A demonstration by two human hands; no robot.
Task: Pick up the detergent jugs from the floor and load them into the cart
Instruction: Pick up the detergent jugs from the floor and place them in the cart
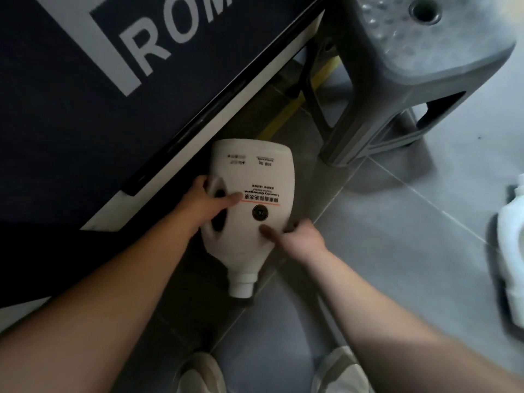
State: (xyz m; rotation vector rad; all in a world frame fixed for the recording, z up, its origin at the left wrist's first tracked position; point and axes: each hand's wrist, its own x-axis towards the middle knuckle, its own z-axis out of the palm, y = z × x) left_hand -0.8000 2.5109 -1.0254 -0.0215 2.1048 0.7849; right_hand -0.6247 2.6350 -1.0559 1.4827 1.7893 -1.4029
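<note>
The detergent jug, white with its printed face up and its capped neck toward the person, is just in front of the grey stool, over the tiled floor; whether it touches the floor I cannot tell. The left hand grips its handle, fingers curled round it and thumb across the label. The right hand clasps the opposite edge, thumb on the face. A second jug, blurred, is right of the stool, well apart. A dark lettered panel stands left of the stool.
</note>
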